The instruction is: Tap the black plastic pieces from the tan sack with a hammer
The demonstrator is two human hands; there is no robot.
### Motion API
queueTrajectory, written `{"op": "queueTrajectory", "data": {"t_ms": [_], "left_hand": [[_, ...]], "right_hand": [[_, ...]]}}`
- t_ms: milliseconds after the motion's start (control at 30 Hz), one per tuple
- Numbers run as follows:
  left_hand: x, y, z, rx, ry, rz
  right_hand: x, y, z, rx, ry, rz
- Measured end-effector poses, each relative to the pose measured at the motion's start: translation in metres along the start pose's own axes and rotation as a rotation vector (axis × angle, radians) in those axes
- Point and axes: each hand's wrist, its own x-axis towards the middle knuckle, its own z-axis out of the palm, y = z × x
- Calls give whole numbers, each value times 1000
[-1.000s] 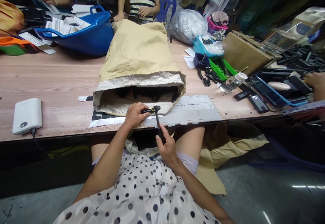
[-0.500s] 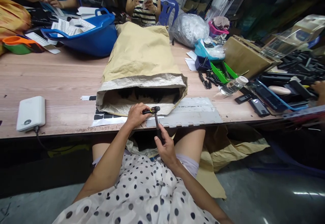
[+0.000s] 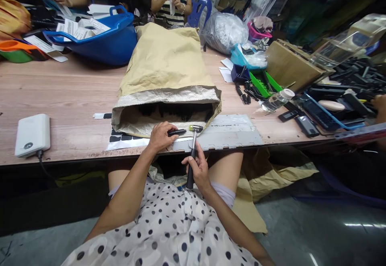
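Note:
At the table's front edge, my left hand [image 3: 161,136] is closed on a small black stick-shaped part [image 3: 178,132], which points to the right. My right hand [image 3: 197,163] grips the dark handle of a small hammer [image 3: 194,147]. Its head, with a yellowish face on the left end, sits just right of the black part and apart from it. Right behind both hands lies a brown paper sack [image 3: 169,61], its silvery mouth open towards me and dark pieces inside. A grey board [image 3: 229,131] and a white sheet with black stickers [image 3: 120,142] lie under the sack's front.
To the left stand a white power bank [image 3: 32,135] with a cable and a blue basin [image 3: 99,45] of white boxes. On the right are a green tray [image 3: 265,83], a clear bottle [image 3: 277,100] and black parts. Two people sit across the table; another hand [image 3: 379,107] shows far right.
The hammer has moved right, off the black part, and its handle now shows lower in my right hand. My left hand has stayed nearly in place with the part.

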Motion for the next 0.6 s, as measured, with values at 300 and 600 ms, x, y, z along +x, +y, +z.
{"op": "queueTrajectory", "data": {"t_ms": [300, 600], "left_hand": [[0, -3, 2, 3, 34, 24], [-47, 25, -26, -381, -76, 76]], "right_hand": [[4, 11, -6, -30, -25, -66], [5, 13, -8, -80, -37, -96]]}}
